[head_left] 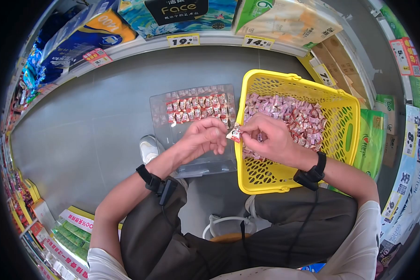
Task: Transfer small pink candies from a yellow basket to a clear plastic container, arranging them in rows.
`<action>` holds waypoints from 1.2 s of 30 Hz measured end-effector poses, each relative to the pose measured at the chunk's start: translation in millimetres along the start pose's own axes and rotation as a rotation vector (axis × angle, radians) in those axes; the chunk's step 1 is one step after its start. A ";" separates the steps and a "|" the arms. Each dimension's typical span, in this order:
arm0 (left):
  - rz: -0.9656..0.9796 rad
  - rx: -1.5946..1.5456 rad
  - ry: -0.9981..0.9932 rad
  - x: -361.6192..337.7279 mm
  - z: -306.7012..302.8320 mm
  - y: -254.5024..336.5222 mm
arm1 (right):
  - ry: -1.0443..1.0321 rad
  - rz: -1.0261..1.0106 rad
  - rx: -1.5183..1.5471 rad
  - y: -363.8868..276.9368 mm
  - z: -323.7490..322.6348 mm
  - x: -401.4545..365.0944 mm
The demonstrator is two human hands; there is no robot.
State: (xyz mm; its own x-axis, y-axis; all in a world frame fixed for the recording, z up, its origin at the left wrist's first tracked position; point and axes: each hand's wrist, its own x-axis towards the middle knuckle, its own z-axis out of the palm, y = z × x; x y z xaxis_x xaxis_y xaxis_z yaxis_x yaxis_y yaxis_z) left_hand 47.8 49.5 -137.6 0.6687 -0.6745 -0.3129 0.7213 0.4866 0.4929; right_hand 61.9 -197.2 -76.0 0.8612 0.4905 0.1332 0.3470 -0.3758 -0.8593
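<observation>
A small red-and-white wrapped candy (234, 134) is pinched between the thumb and fingers of my right hand (269, 140), above the left rim of a yellow basket (247, 186). My left hand (204, 137) is just left of the candy, fingers curled but apart, holding nothing that I can see. Below and beyond it lies a clear plastic tray (159, 109) with rows of red-and-white candies (196, 108) at its far side. Inside the basket is a heap of pink and red wrapped candies (308, 122), partly hidden by my right hand.
Shelves with tissue packs (182, 16) and price tags curve around the far side and right. Green packs (371, 144) stand against the basket's right side. At lower left is another shelf with green packs (72, 235). A white shoe (149, 148) is left of the tray.
</observation>
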 end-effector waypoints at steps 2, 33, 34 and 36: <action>-0.023 0.073 0.016 -0.2 10.6 0.5 | 0.003 -0.062 -0.035 0.1 -0.3 1.1; -0.175 -0.042 -0.075 0.0 6.7 5.0 | -0.311 0.601 0.583 -10.2 -3.4 12.1; -0.166 -0.051 -0.060 0.1 7.5 4.4 | -0.319 0.599 0.586 -10.2 -3.0 11.6; -0.158 -0.059 -0.045 0.2 9.6 3.1 | -0.327 0.598 0.589 -7.8 -1.3 10.1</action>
State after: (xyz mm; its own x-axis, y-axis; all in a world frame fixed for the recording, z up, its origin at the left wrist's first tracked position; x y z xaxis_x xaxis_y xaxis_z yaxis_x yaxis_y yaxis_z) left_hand 48.4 45.5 -128.3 0.5386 -0.7686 -0.3451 0.8269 0.4036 0.3915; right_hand 68.5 -190.4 -67.3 0.6567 0.5758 -0.4871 -0.4492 -0.2202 -0.8659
